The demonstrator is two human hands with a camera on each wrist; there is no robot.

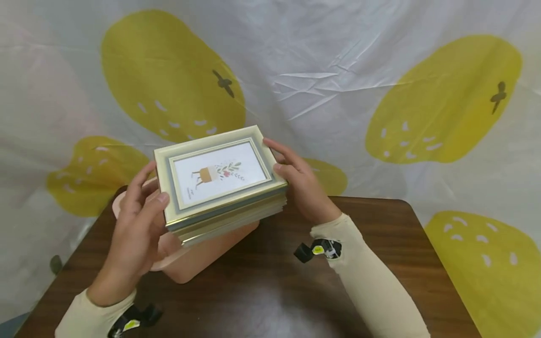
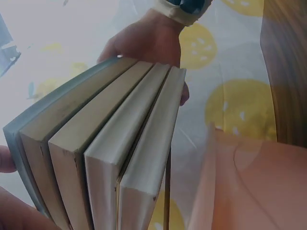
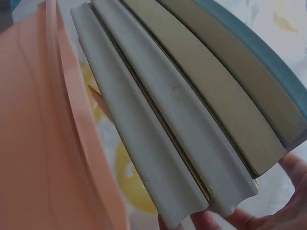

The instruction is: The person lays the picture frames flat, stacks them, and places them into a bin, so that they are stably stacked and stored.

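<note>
A stack of several picture frames is held between my two hands, over the pink bin in the head view. The top one has a cream and blue-grey border around a print of a plant in a pot on legs. My left hand grips the stack's left end, thumb on the top edge. At the opposite end my right hand grips it, thumb and forefinger at the top frame's side. Both wrist views show the edges of the stacked frames, blue-grey, beige and pale grey, with fingers around the ends.
The pink bin stands on a dark wooden table, partly hidden by the stack and left hand. Behind the table hangs a white cloth with large yellow fruit prints. Sleeves with small wrist cameras cover the forearms.
</note>
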